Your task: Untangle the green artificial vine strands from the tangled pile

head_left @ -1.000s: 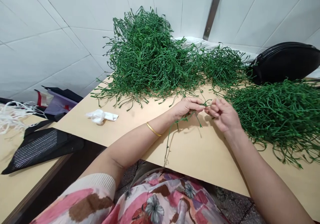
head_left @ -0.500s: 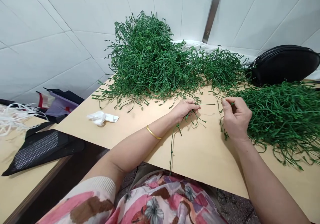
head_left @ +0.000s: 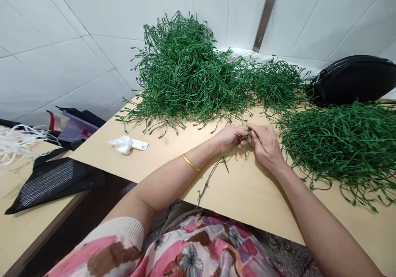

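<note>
My left hand [head_left: 230, 139] and my right hand [head_left: 266, 145] meet fingertip to fingertip over the middle of the table. Both are closed in a pinch on thin green artificial stems [head_left: 223, 158]. One strand trails from under the left hand down toward the table's front edge. The exact point where the fingers grip is partly hidden. Behind my hands stands a tall heap of green artificial stems [head_left: 185, 71]. To the right of my right hand lies a second pile of green stems [head_left: 340, 145].
A black zipped bag [head_left: 355, 79] rests at the back right against the tiled wall [head_left: 93, 5]. Crumpled white tissue [head_left: 125, 144] lies left on the table [head_left: 163, 161]. Further left are white cords [head_left: 21, 141] and a black mesh item [head_left: 46, 184]. A metal strip [head_left: 266, 17] runs down the wall.
My right hand has moved left, from beside the right-hand pile to my left hand's fingertips. The trailing strand's lower end has swung left. My left hand has stayed nearly in place.
</note>
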The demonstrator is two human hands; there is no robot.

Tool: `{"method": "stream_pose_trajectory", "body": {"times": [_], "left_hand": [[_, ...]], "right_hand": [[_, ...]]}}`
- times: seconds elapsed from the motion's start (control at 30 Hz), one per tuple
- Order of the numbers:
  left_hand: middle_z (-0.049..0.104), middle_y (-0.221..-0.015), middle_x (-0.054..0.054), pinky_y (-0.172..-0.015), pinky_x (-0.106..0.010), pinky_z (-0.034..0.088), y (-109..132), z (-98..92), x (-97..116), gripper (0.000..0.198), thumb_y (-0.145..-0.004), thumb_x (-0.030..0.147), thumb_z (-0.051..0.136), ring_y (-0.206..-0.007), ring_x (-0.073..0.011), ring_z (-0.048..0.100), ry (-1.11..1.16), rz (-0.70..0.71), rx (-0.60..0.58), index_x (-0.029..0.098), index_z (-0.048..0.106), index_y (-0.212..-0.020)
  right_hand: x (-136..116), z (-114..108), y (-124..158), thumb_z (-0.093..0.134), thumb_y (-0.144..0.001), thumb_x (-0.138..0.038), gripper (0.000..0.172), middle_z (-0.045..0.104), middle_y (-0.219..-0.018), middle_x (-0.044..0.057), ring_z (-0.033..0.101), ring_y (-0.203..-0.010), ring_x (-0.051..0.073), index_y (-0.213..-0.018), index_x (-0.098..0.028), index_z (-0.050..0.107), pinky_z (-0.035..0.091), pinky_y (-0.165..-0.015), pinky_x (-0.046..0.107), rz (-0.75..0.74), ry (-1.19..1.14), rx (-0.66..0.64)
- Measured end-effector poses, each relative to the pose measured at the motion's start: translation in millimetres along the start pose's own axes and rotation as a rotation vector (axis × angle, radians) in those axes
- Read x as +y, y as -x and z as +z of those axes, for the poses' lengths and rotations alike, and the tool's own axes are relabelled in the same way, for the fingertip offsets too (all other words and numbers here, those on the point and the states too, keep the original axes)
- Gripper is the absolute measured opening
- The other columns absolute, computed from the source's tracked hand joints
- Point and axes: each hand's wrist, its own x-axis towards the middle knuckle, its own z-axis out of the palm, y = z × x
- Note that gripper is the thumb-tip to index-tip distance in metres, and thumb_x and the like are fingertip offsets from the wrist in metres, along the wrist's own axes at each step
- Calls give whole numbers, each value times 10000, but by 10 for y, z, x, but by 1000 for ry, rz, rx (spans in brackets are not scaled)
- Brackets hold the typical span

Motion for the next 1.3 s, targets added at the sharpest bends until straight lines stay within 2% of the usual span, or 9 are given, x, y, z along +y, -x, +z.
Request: {"method": "stream_pose_trajectory", "body": {"times": [0.17, 0.37, 0.63, 0.83, 0.93, 1.07, 1.13, 1.2, 1.3], "left_hand": [[517, -508, 4, -340, -167, 272, 0, 45, -7, 105, -753, 100, 476, -350, -36, 396, -44, -39, 11, 102, 520, -658], [513, -489, 20, -331, -152, 268, 33, 124, 0, 168, -793, 106, 450, -328, -19, 372, -214, 48, 81, 110, 512, -637], [545, -537, -5, -355, -168, 280, 21, 61, -2, 161, -754, 70, 417, -364, -30, 394, -256, 27, 19, 100, 529, -642], [381, -414, 59, -383, -167, 192, 55, 61, 30, 177, -746, 134, 467, -359, -17, 272, -516, 46, 16, 113, 516, -576], [348, -415, 65, -406, -172, 175, 111, 10, 113, 118, -712, 140, 511, -388, -25, 261, -554, 37, -87, 99, 619, -688], [324, -425, 53, -403, -193, 156, 236, -28, 267, 178, -679, 242, 616, -393, -35, 257, -453, -102, -357, 95, 678, -759], [337, -440, 48, -395, -194, 145, 266, -20, 299, 216, -659, 282, 647, -395, -34, 253, -364, -123, -398, 102, 676, -776], [374, -456, 46, -384, -185, 138, 244, -17, 279, 220, -663, 295, 649, -385, -26, 242, -284, -105, -348, 108, 655, -778], [445, -481, 40, -373, -175, 160, 139, -46, 187, 185, -722, 245, 587, -362, -21, 269, -244, -66, -214, 98, 617, -831]], "right_hand": [[47, 25, 19, 395, -854, -216, 374, 632, -884, 86, 446, -842, 245, -1195, -168, 542, 340, -731, 378, -39, 233, -50], [50, 108, 16, 378, -850, -245, 240, 587, -904, 121, 510, -828, 226, -1025, -137, 502, 401, -734, 354, 83, -13, 95], [51, 62, -17, 375, -884, -322, 163, 525, -660, 6, 483, -600, 142, -871, -200, 482, 384, -607, 263, 215, -302, -114], [88, 20, -25, 347, -864, -254, 181, 479, -686, 19, 421, -625, 138, -709, -202, 424, 327, -599, 259, 89, -87, -125], [56, -123, -41, 357, -853, -246, 192, 470, -651, 10, 403, -597, 131, -686, -198, 439, 313, -581, 258, 82, -82, -246], [-41, -357, -53, 374, -883, -409, 339, 394, -562, -18, 381, -546, 114, -644, -193, 480, 333, -557, 257, 180, -515, -462], [-86, -413, -50, 399, -866, -476, 380, 352, -536, -24, 390, -530, 117, -613, -198, 454, 354, -551, 273, 256, -805, -418], [-103, -411, -50, 441, -840, -503, 375, 368, -536, -22, 417, -520, 121, -615, -203, 436, 372, -540, 285, 339, -986, -273], [-50, -344, -62, 531, -790, -509, 332, 479, -605, -3, 442, -518, 106, -690, -193, 506, 368, -504, 261, 464, -915, -58]]}}
